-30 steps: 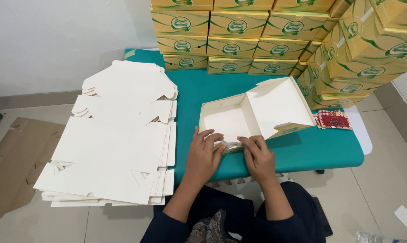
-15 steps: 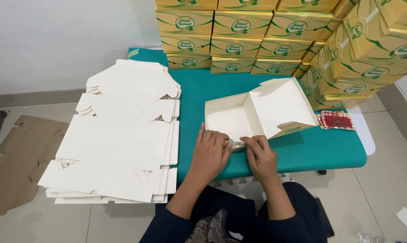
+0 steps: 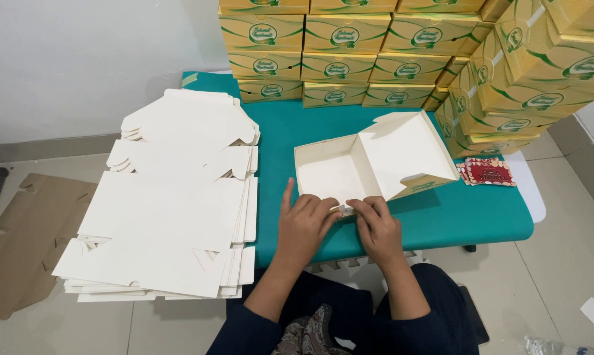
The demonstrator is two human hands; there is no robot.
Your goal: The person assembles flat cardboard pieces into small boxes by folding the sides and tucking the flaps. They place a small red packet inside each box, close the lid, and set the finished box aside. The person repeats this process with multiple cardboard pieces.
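Teal covers the low table (image 3: 441, 227) by the white wall, and on it lies a half-folded white carton (image 3: 369, 164), lid flap tilted open. Both hands meet at the carton's near edge: the left hand (image 3: 303, 223) pinches the front flap with curled fingers, forefinger stretched out, and the right hand (image 3: 376, 223) pinches the same flap just beside it. Left of the carton sits a stack of flat white blanks (image 3: 172, 210); behind it, finished yellow boxes (image 3: 349, 59) stand stacked; right of it lies a small red packet (image 3: 487, 172).
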